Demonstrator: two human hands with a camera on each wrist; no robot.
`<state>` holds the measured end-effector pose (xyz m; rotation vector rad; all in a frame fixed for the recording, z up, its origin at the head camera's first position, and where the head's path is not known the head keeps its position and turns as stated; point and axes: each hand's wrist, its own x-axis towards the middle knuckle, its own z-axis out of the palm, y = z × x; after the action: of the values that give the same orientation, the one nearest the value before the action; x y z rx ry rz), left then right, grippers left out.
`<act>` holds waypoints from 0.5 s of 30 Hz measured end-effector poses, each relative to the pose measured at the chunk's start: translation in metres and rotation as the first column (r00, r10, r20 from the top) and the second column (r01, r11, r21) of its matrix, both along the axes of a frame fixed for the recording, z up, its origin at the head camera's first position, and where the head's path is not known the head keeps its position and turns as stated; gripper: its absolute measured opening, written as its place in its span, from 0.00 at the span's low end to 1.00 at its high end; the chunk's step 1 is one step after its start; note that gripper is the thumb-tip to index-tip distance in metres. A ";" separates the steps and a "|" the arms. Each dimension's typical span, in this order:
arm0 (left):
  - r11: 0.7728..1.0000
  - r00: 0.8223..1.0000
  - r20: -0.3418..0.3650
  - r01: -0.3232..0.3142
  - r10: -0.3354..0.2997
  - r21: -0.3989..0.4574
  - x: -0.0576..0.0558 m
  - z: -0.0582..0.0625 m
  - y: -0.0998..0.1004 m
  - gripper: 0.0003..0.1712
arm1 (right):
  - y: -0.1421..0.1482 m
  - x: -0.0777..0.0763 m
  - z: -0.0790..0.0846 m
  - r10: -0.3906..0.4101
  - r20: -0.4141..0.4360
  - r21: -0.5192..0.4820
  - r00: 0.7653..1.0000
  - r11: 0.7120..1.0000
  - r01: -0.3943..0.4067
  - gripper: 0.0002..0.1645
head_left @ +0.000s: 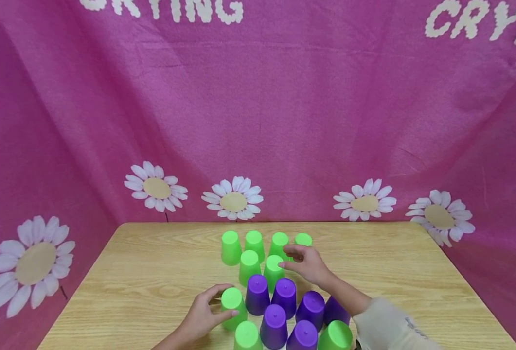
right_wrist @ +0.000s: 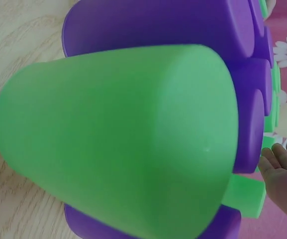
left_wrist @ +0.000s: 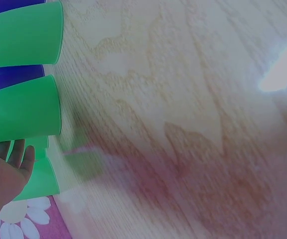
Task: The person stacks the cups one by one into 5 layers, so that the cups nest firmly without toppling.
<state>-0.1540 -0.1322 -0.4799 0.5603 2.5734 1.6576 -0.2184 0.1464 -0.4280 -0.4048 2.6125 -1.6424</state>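
On a dial centred over the upturned cups (head_left: 284,299), with 12 at the curtain (head_left: 258,121), the left hand (head_left: 201,313) sat near 9 o'clock, thumb and fingers bent around a green cup (head_left: 233,302); whether its rim touched the surface (head_left: 152,282) I could not tell. The right hand (head_left: 308,266) hung between 1 and 2 o'clock, fingers loosely spread, thumb tip close by another green cup (head_left: 273,273). A row of 4 green cups (head_left: 230,248) stood around 11 to 12 o'clock, while 6 purple cups (head_left: 274,326) filled the centre and reached toward 3 and 6. The step in hand looked like lining cups into rows; the next move seemed to call for squaring the left cup, then easing the fingers off without tipping neighbours.
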 end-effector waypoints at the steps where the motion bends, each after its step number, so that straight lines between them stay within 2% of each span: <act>1: 1.000 1.000 0.004 -0.001 0.001 -0.002 0.000 0.000 0.000 0.28 | -0.001 0.000 0.000 0.003 -0.001 0.002 1.000 1.000 -0.003 0.27; 8: 1.000 1.000 -0.005 0.008 -0.008 0.016 0.001 0.001 0.001 0.28 | -0.007 0.000 -0.007 0.017 -0.004 0.013 1.000 1.000 -0.017 0.29; 15: 1.000 0.999 -0.028 0.018 -0.017 0.019 0.001 0.001 0.001 0.28 | -0.013 -0.002 -0.013 -0.006 -0.019 0.091 1.000 0.996 0.008 0.29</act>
<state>-0.1528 -0.1314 -0.4784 0.6098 2.5669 1.6826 -0.2202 0.1339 -0.4409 -0.4102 2.6928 -1.5219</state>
